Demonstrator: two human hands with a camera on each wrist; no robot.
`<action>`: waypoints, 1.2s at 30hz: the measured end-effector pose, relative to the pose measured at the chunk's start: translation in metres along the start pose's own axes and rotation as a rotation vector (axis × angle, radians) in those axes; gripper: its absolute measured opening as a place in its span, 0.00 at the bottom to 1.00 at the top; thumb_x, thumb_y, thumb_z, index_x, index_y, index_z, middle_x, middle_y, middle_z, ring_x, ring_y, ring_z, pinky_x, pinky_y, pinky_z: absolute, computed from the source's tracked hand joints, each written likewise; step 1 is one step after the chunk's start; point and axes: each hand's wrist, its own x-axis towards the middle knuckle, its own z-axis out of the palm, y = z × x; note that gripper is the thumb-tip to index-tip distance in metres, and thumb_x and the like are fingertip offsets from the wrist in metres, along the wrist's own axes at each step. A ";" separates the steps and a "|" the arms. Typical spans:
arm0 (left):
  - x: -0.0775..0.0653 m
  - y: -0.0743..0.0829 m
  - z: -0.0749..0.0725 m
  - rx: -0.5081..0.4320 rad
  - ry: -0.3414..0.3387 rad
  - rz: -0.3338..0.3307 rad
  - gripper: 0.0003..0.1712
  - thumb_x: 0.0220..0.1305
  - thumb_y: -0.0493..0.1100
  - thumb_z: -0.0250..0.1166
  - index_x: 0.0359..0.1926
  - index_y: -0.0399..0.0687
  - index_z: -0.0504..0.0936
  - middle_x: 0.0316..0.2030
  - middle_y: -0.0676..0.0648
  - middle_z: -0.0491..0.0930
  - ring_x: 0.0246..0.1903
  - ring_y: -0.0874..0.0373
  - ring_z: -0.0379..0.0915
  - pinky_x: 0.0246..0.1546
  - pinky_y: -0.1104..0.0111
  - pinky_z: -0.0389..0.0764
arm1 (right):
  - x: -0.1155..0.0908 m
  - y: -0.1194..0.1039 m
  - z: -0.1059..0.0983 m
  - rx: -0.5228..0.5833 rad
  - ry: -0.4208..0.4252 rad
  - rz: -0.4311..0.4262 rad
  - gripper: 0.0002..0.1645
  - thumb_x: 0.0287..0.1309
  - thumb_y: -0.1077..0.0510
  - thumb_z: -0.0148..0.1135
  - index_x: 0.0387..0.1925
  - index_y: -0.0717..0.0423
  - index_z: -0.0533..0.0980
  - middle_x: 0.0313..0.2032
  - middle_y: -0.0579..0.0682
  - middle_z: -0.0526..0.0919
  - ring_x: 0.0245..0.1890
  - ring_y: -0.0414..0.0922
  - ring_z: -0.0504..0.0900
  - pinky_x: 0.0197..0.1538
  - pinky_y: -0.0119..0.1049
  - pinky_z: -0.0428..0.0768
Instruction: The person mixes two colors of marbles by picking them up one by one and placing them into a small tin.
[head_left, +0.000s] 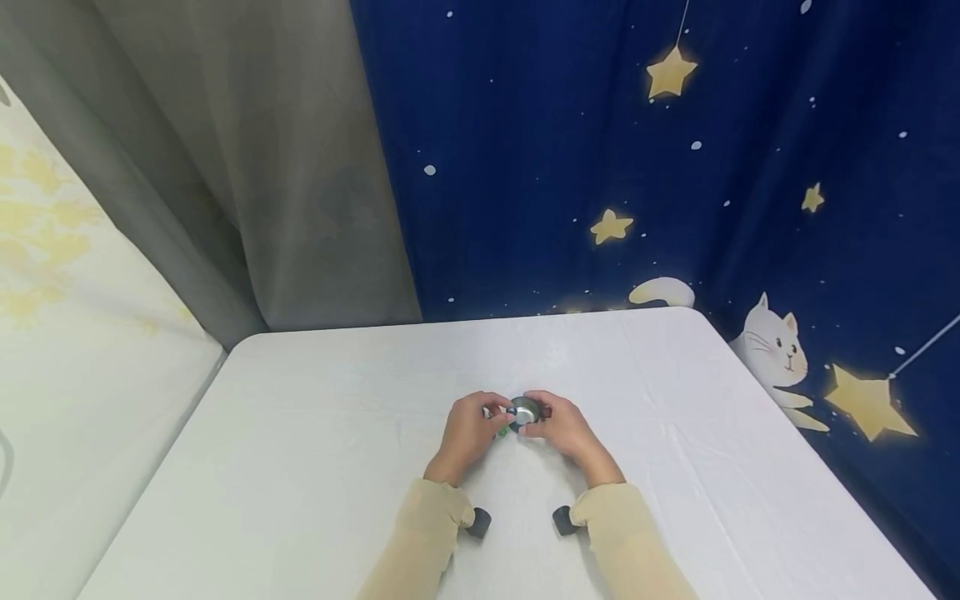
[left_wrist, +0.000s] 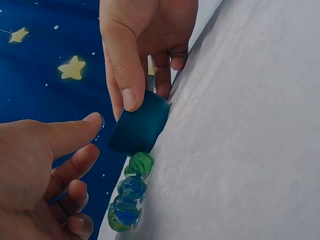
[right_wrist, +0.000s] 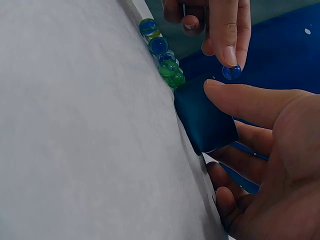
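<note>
A small teal cup [right_wrist: 205, 117] with a shiny metal inside stands on the white table. My right hand [head_left: 567, 427] holds it, thumb on the near side and fingers round the far side. My left hand [head_left: 467, 427] pinches a blue glass marble [right_wrist: 231, 72] between thumb and forefinger, just above the cup's rim. Beside the cup, on the left hand's side, several glass marbles lie close together on the cloth, among them a green marble [left_wrist: 141, 163] and a blue marble [left_wrist: 132, 187]. The left hand partly covers this cluster in the head view.
A white cloth covers the table [head_left: 315, 467]. Behind it hang a grey curtain [head_left: 315, 167] and a dark blue curtain [head_left: 525, 150] printed with stars and a cat. Dark wrist cameras sit at both cream sleeves [head_left: 420, 533].
</note>
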 end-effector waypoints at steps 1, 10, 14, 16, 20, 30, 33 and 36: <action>0.000 0.000 0.000 0.002 0.003 0.001 0.08 0.56 0.41 0.73 0.38 0.53 0.87 0.24 0.59 0.75 0.25 0.62 0.67 0.27 0.70 0.71 | 0.001 0.000 0.001 0.000 0.002 0.003 0.35 0.47 0.60 0.75 0.59 0.53 0.75 0.56 0.55 0.79 0.55 0.55 0.77 0.56 0.52 0.72; 0.002 -0.004 0.000 0.023 0.005 0.002 0.09 0.56 0.43 0.73 0.40 0.54 0.87 0.25 0.60 0.75 0.26 0.63 0.68 0.28 0.70 0.71 | 0.000 -0.002 0.004 -0.001 0.002 0.006 0.35 0.47 0.60 0.75 0.59 0.54 0.75 0.56 0.56 0.78 0.57 0.56 0.76 0.57 0.55 0.71; 0.003 -0.006 -0.002 0.021 0.000 0.004 0.08 0.56 0.42 0.72 0.39 0.54 0.87 0.25 0.60 0.75 0.26 0.63 0.68 0.28 0.69 0.71 | 0.001 -0.003 0.004 -0.005 0.007 0.011 0.35 0.47 0.60 0.75 0.59 0.53 0.75 0.56 0.56 0.78 0.57 0.56 0.76 0.57 0.55 0.71; 0.004 -0.007 -0.003 0.016 -0.006 -0.004 0.08 0.56 0.43 0.72 0.39 0.55 0.87 0.25 0.60 0.75 0.26 0.63 0.68 0.28 0.69 0.71 | 0.001 -0.003 0.003 -0.008 0.009 0.014 0.35 0.47 0.60 0.75 0.59 0.52 0.75 0.57 0.56 0.78 0.57 0.56 0.76 0.57 0.55 0.71; 0.006 -0.009 -0.005 0.002 -0.016 -0.022 0.08 0.56 0.43 0.72 0.39 0.55 0.87 0.25 0.60 0.75 0.26 0.62 0.69 0.30 0.68 0.72 | 0.002 -0.002 0.004 -0.017 0.013 0.010 0.35 0.47 0.60 0.75 0.59 0.53 0.75 0.56 0.56 0.78 0.56 0.56 0.76 0.56 0.55 0.72; 0.007 -0.014 -0.013 -0.016 -0.051 -0.033 0.10 0.55 0.41 0.73 0.40 0.53 0.86 0.26 0.58 0.76 0.22 0.62 0.69 0.26 0.69 0.72 | 0.004 0.000 0.006 -0.018 0.017 0.006 0.35 0.47 0.59 0.75 0.59 0.53 0.75 0.56 0.56 0.79 0.55 0.56 0.77 0.56 0.54 0.72; 0.007 -0.015 -0.015 -0.023 -0.061 -0.026 0.10 0.54 0.41 0.74 0.40 0.52 0.86 0.26 0.58 0.77 0.21 0.61 0.69 0.25 0.68 0.72 | 0.004 0.001 0.007 -0.019 0.021 0.004 0.35 0.46 0.59 0.76 0.59 0.53 0.75 0.56 0.56 0.79 0.55 0.56 0.77 0.56 0.54 0.72; 0.008 -0.016 -0.017 -0.016 -0.077 -0.033 0.10 0.54 0.42 0.74 0.40 0.52 0.86 0.26 0.58 0.76 0.21 0.61 0.69 0.26 0.68 0.72 | 0.003 0.001 0.007 -0.020 0.025 -0.003 0.35 0.46 0.59 0.76 0.59 0.53 0.75 0.56 0.56 0.79 0.55 0.56 0.77 0.56 0.54 0.72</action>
